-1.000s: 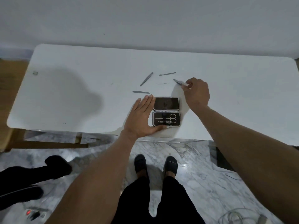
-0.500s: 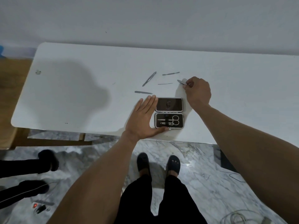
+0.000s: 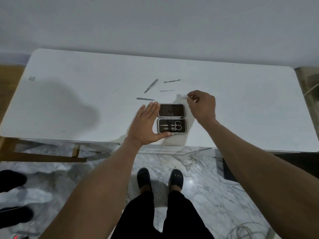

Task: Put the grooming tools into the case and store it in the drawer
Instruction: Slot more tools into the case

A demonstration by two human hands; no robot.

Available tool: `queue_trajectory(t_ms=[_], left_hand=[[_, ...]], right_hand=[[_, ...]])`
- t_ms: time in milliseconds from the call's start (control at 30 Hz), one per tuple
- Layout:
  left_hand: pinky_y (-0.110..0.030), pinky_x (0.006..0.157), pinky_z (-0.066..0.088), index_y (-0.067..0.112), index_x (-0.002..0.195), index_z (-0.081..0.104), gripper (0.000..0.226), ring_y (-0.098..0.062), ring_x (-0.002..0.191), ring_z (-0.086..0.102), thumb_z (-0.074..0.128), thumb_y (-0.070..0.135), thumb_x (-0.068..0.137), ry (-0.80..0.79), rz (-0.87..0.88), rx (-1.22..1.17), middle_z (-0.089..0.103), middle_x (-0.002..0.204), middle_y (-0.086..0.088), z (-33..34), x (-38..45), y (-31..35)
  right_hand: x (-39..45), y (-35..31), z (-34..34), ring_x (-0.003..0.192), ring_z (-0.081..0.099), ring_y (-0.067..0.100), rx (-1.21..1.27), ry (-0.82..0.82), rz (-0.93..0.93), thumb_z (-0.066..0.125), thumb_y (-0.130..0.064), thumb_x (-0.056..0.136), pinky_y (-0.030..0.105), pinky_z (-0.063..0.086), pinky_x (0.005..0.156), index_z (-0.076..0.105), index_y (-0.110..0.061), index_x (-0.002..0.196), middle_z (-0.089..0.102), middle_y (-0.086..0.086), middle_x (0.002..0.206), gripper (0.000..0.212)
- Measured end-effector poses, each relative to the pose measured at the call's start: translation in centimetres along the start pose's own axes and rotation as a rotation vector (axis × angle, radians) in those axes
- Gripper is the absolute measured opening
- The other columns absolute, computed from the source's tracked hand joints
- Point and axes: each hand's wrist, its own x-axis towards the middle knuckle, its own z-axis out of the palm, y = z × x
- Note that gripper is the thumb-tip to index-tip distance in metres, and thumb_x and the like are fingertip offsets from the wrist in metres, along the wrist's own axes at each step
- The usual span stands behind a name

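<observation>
An open grooming case (image 3: 171, 119) lies near the front edge of the white table (image 3: 86, 94); its near half holds scissors (image 3: 172, 125) and a nail clipper. My left hand (image 3: 146, 125) rests flat against the case's left side, thumb along its front edge. My right hand (image 3: 203, 105) hovers just right of the case lid, pinching a thin metal tool (image 3: 184, 97) whose tip points left. Several metal tools lie loose behind the case: tweezers (image 3: 151, 85), a curved tool (image 3: 172, 81), a thin pick (image 3: 166, 90) and a flat file (image 3: 145, 99).
A wall runs behind the table. Below the table's front edge are a marble floor, my own feet (image 3: 160, 180), another person's dark shoes (image 3: 12, 180) at left, and cables (image 3: 241, 230) at lower right. A small mark (image 3: 32, 78) sits on the table's far left.
My right hand has lifted the thin tool off the table and drawn it slightly toward the case. My left hand has stayed against the case.
</observation>
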Motion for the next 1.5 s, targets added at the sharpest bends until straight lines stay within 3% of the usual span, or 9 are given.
queue_trajectory(t_ms=[200,367,533,667,867,1000,1300,1500], left_hand=[[-0.045,0.133,0.011,0.007,0.164,0.026,0.119,-0.02,0.161,0.017,0.046,0.09,0.081,-0.04,-0.005,0.015,0.024,0.172,-0.008,-0.1,-0.1,0.2],[-0.042,0.133,0.007,0.007,0.164,0.023,0.119,-0.02,0.162,0.014,0.045,0.09,0.082,-0.051,-0.006,0.04,0.022,0.173,-0.007,-0.2,-0.2,0.1],[-0.045,0.133,0.011,0.006,0.164,0.025,0.12,-0.021,0.161,0.016,0.044,0.091,0.081,-0.046,-0.005,0.02,0.024,0.172,-0.009,-0.2,-0.2,0.2],[-0.045,0.133,0.011,0.006,0.163,0.025,0.12,-0.022,0.161,0.017,0.042,0.091,0.081,-0.044,0.0,0.012,0.024,0.172,-0.009,-0.1,-0.2,0.1],[-0.044,0.133,0.009,0.006,0.164,0.024,0.12,-0.021,0.162,0.015,0.04,0.091,0.081,-0.046,0.0,0.008,0.023,0.172,-0.009,0.0,-0.2,0.0],[-0.044,0.133,0.009,0.007,0.164,0.023,0.121,-0.021,0.162,0.015,0.041,0.092,0.08,-0.046,-0.006,0.0,0.021,0.173,-0.008,-0.1,-0.2,0.0],[-0.042,0.133,0.007,0.006,0.164,0.023,0.121,-0.02,0.162,0.014,0.042,0.091,0.08,-0.046,-0.008,-0.008,0.021,0.173,-0.007,0.0,-0.2,0.0],[-0.043,0.133,0.008,0.006,0.164,0.023,0.12,-0.02,0.162,0.014,0.042,0.089,0.08,-0.049,-0.006,-0.009,0.021,0.173,-0.008,0.1,-0.2,0.0]], right_hand=[[-2.2,-0.8,-0.7,0.059,0.058,0.004,0.092,-0.062,0.048,0.06,-0.022,0.087,0.019,0.044,0.065,0.076,-0.019,0.092,0.071,-0.004,0.071,0.017],[-3.8,-0.5,-0.5,0.077,0.063,0.006,0.076,-0.184,0.075,0.064,-0.024,0.092,0.008,0.04,0.064,0.076,-0.015,0.097,0.072,-0.003,0.085,0.016],[-4.9,0.3,0.5,0.081,0.067,0.016,0.027,-0.238,0.087,0.063,-0.025,0.092,0.024,0.049,0.073,0.076,-0.013,0.093,0.073,0.001,0.082,0.018],[-5.6,0.7,1.3,0.08,0.067,0.016,0.029,-0.239,0.102,0.063,-0.026,0.092,0.017,0.044,0.064,0.077,-0.014,0.092,0.073,0.002,0.08,0.019],[-6.4,0.5,2.0,0.071,0.066,0.016,0.086,-0.209,0.11,0.064,-0.025,0.09,0.024,0.05,0.064,0.072,-0.02,0.09,0.071,0.003,0.074,0.009],[-6.8,0.5,2.1,0.068,0.062,0.013,0.07,-0.218,0.087,0.07,-0.023,0.087,0.015,0.041,0.058,0.072,-0.018,0.094,0.067,-0.001,0.072,0.009],[-7.1,0.5,2.7,0.07,0.058,0.013,-0.106,-0.148,-0.006,0.069,-0.03,0.084,0.025,0.039,0.058,0.072,-0.027,0.09,0.065,-0.007,0.073,0.007],[-7.4,0.4,3.7,0.079,0.067,0.016,-0.096,-0.13,0.009,0.072,-0.021,0.083,0.03,0.054,0.069,0.073,-0.019,0.095,0.075,-0.002,0.087,0.013]])
